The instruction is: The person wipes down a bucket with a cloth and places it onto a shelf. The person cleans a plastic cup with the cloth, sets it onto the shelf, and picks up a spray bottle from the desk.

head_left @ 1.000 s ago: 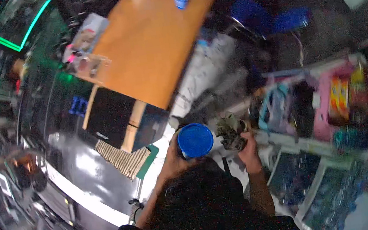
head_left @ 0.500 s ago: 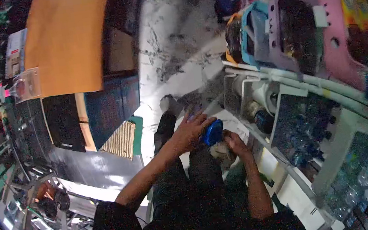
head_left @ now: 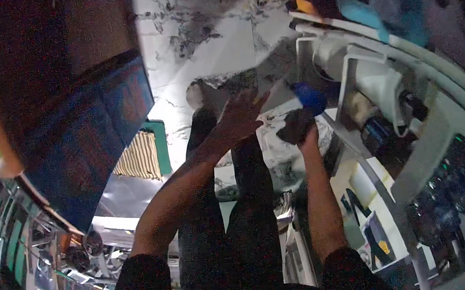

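Observation:
My left hand (head_left: 238, 116) reaches over the marbled floor with its fingers stretched out and apart, holding nothing I can make out. To its right, my right hand (head_left: 308, 134) is closed on a dark, brownish crumpled lump that looks like a cloth (head_left: 294, 128). Just beyond that hand is a round blue object (head_left: 311, 98), blurred and close against the cloth. Whether the right hand also bears the blue object, I cannot tell. A pale, see-through shape lies between the blue object and the left fingertips, too blurred to name.
At right runs a white rack (head_left: 371, 38) with white holders; a dark-blue-capped bottle (head_left: 376, 129) sits in it. Several clear bottles (head_left: 456, 192) stand lower right. A dark blue panel (head_left: 89, 128) and a striped piece (head_left: 139, 157) are at left. My legs are below, over the marbled floor (head_left: 191, 9).
My left hand has come off the blue object and now lies apart from it. The blue object and my right hand have moved up and right in view. The camera view has shifted.

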Available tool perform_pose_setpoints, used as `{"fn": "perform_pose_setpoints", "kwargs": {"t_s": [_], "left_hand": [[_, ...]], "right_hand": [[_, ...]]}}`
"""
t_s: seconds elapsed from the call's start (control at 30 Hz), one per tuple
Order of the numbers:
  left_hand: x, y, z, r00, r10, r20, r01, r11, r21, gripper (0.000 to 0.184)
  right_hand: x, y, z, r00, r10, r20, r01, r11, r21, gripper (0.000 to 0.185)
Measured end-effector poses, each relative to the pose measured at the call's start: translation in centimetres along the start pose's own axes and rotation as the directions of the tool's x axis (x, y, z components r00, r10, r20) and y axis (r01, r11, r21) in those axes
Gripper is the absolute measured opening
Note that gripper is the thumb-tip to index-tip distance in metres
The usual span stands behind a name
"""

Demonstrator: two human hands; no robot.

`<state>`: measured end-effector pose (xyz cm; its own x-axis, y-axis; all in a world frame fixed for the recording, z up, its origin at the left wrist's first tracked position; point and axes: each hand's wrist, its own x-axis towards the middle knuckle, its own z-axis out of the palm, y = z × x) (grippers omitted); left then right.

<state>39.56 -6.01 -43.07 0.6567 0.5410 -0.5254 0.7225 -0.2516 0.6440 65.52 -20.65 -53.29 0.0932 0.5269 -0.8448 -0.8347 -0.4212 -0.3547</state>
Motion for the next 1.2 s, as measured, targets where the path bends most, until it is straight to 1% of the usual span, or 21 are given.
{"fn": "perform_pose_setpoints", "kwargs": {"t_s": [0.03, 0.07, 0.1, 0.13, 0.2, 0.23, 0.3, 0.33, 0.37, 0.4, 0.43, 0.5, 0.57, 0.63, 0.7, 0.73, 0.87, 0.97, 1.03, 1.13, 1.2], "left_hand": [[0.3, -2.6, 5.0, 0.992, 0.038, -0.119, -0.036, 0.999, 0.017, 0.082], [0.4, -4.0, 6.0, 0.999, -0.019, -0.047, 0.018, 1.000, -0.018, 0.080], [0.6, -5.2, 6.6, 0.997, -0.074, 0.025, 0.075, 0.996, -0.048, 0.077], [0.7, -6.6, 7.6, 0.987, -0.126, 0.097, 0.133, 0.989, -0.071, 0.074], [0.4, -9.4, 10.2, 0.992, -0.096, 0.083, 0.099, 0.994, -0.034, 0.070], [0.3, -10.6, 10.9, 0.994, -0.079, 0.074, 0.080, 0.997, -0.012, 0.068], [-0.2, -11.9, 11.9, 0.994, -0.086, 0.067, 0.087, 0.996, -0.008, 0.065], [-0.3, -12.4, 12.2, 0.994, -0.090, 0.063, 0.091, 0.996, -0.006, 0.064], [-0.3, -12.9, 12.7, 0.996, -0.073, 0.041, 0.073, 0.997, 0.002, 0.063], [-0.3, -13.3, 13.3, 0.998, -0.056, 0.020, 0.055, 0.998, 0.007, 0.061], [-0.2, -13.4, 13.9, 0.999, -0.039, -0.003, 0.039, 0.999, 0.010, 0.060], [0.4, -13.1, 13.9, 0.999, -0.026, 0.036, 0.025, 1.000, 0.010, 0.060], [1.2, -12.7, 13.5, 1.000, -0.008, 0.029, 0.008, 1.000, 0.023, 0.060], [1.8, -12.3, 13.7, 1.000, 0.009, -0.014, -0.008, 0.999, 0.046, 0.058], [2.5, -12.2, 13.8, 0.990, 0.047, -0.129, -0.037, 0.996, 0.076, 0.058], [2.7, -12.1, 13.8, 0.980, 0.070, -0.185, -0.054, 0.994, 0.090, 0.058], [3.4, -12.6, 13.3, 0.995, 0.038, -0.089, -0.037, 0.999, 0.020, 0.054], [3.4, -13.1, 13.3, 1.000, -0.011, 0.002, 0.011, 1.000, 0.020, 0.054], [3.0, -12.8, 12.4, 0.996, -0.056, 0.067, 0.052, 0.997, 0.048, 0.054], [2.7, -13.5, 13.1, 0.994, -0.050, 0.101, 0.051, 0.999, -0.008, 0.055], [2.6, -13.2, 12.4, 0.970, -0.092, 0.226, 0.089, 0.996, 0.022, 0.056]], "right_hand": [[1.4, -0.4, 0.7, 0.968, 0.088, 0.234, -0.114, 0.989, 0.097, 0.030], [3.0, -0.8, 1.1, 0.876, 0.141, 0.461, -0.241, 0.956, 0.165, 0.031], [5.0, -0.4, -0.2, 0.882, 0.091, 0.462, -0.185, 0.969, 0.162, 0.028], [7.1, 0.1, -1.5, 0.885, 0.039, 0.464, -0.127, 0.979, 0.159, 0.032], [10.6, 0.4, -3.7, 0.826, -0.025, 0.562, -0.089, 0.981, 0.175, 0.043], [12.1, 0.1, -3.8, 0.756, -0.045, 0.653, -0.110, 0.975, 0.194, 0.046], [15.0, -1.1, -4.5, 0.723, -0.043, 0.689, -0.096, 0.982, 0.161, 0.036], [16.8, -2.7, -6.4, 0.768, -0.020, 0.640, -0.063, 0.992, 0.107, 0.027], [17.5, -3.3, -7.9, 0.814, 0.000, 0.581, -0.035, 0.998, 0.049, 0.027], [17.1, -3.5, -8.2, 0.885, 0.057, 0.462, -0.130, 0.984, 0.126, 0.025], [15.6, -4.3, -6.2, 0.932, 0.130, 0.338, -0.210, 0.955, 0.212, 0.026], [15.3, -4.9, -7.0, 0.911, 0.228, 0.343, -0.329, 0.903, 0.275, 0.028], [16.4, -5.1, -8.5, 0.769, 0.247, 0.589, -0.430, 0.883, 0.191, 0.030], [18.0, -4.7, -8.8, 0.643, 0.254, 0.722, -0.585, 0.772, 0.249, 0.036], [18.9, -4.3, -9.3, 0.596, 0.248, 0.763, -0.756, 0.492, 0.431, 0.046], [19.1, -4.2, -9.5, 0.578, 0.236, 0.782, -0.805, 0.324, 0.497, 0.052], [20.4, -5.0, -10.2, 0.597, 0.295, 0.746, -0.767, 0.483, 0.422, 0.052], [21.4, -5.0, -10.5, 0.612, 0.335, 0.716, -0.748, 0.539, 0.387, 0.053], [21.9, -4.7, -10.7, 0.619, 0.368, 0.694, -0.746, 0.554, 0.371, 0.054], [22.4, -4.2, -11.3, 0.619, 0.410, 0.670, -0.752, 0.556, 0.354, 0.054], [22.8, -4.2, -12.0, 0.601, 0.437, 0.669, -0.771, 0.538, 0.341, 0.055]]}}
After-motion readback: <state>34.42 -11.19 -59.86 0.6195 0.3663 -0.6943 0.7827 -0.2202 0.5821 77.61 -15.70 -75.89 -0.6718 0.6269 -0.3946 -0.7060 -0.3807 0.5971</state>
